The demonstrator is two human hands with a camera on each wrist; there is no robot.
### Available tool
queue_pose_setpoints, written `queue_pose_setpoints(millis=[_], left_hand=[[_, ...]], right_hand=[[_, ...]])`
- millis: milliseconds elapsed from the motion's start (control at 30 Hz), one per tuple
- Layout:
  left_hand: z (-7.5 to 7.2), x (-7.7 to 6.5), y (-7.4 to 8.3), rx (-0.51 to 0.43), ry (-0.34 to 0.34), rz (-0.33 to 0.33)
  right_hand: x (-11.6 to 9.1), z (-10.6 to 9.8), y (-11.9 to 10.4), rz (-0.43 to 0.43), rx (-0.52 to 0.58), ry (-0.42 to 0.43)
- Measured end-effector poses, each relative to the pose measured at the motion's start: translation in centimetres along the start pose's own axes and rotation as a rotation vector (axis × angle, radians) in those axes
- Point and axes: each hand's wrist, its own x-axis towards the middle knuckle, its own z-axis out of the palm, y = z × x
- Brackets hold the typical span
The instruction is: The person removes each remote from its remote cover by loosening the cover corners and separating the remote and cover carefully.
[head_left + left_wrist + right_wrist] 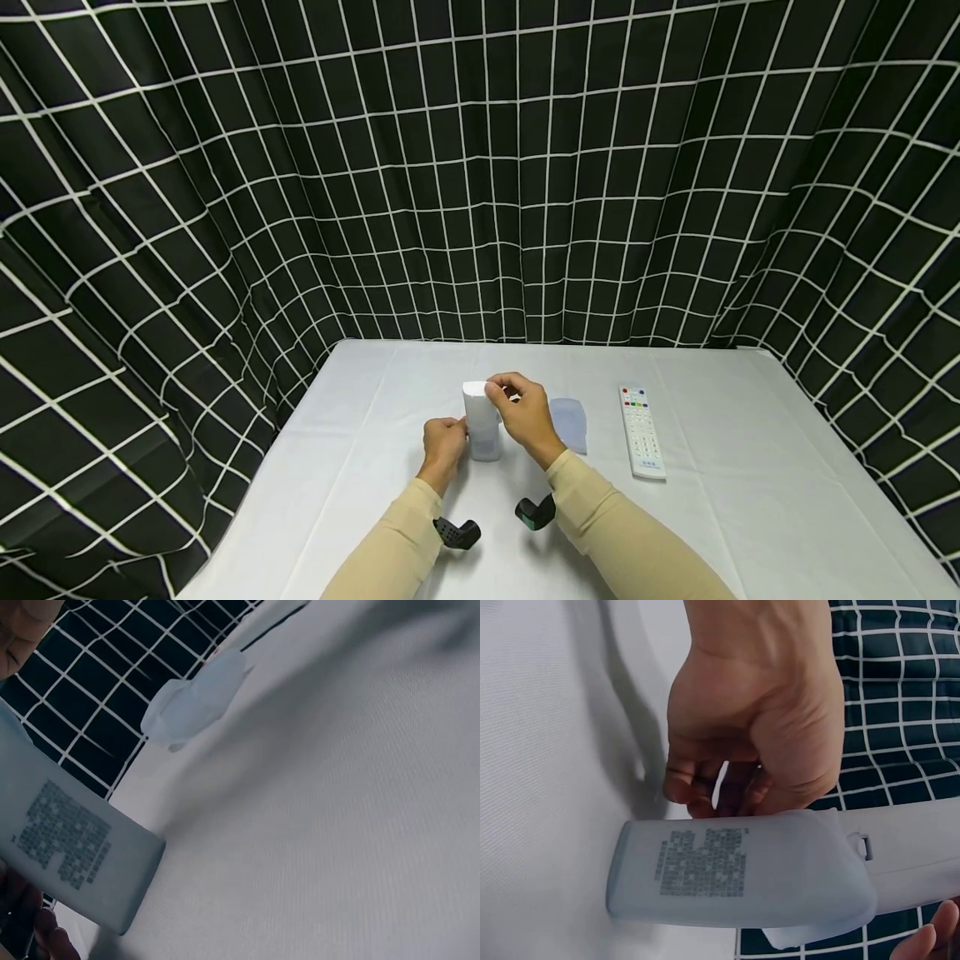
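A white remote control stands upright on the table, its lower part inside a translucent sleeve. Through the sleeve a blurred printed label shows in both wrist views. My left hand grips the sleeve's side with curled fingers, seen in the right wrist view as the left hand. At the remote's bare upper end, my right hand pinches with thumb and fingers. Only some fingertips of the right hand show in the right wrist view. The remote's button side is hidden.
A loose bluish translucent sleeve lies flat just right of the right hand. Farther right is a second white remote control, buttons up. The white-covered table is enclosed by black curtains with a white grid.
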Motion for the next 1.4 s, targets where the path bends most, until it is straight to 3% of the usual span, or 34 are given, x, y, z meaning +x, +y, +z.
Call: queue_pose_setpoints(millis=[533, 767, 1000, 1167, 1400], left_hand=[[0.0, 0.2, -0.2, 0.232, -0.003, -0.017], [0.0, 0.1, -0.1, 0.266, -0.016, -0.019], [-0.2, -0.1, -0.6, 0.256, -0.035, -0.037], [-0.3, -0.4, -0.7, 0.254, -0.043, -0.039], [-0.8, -0.6, -0.6, 0.289, -0.075, 0.011]], right_hand=[[0.1, 0.1, -0.4, -0.015, -0.012, 0.005], [0.0, 0.2, -0.1, -0.009, -0.026, 0.012], [0.4, 0.9, 4.2, 0.006, -0.027, 0.047], [0.3, 0.8, 4.5, 0.002, -0.035, 0.060], [0.2, 0.7, 4.4, 0.019, -0.013, 0.050]])
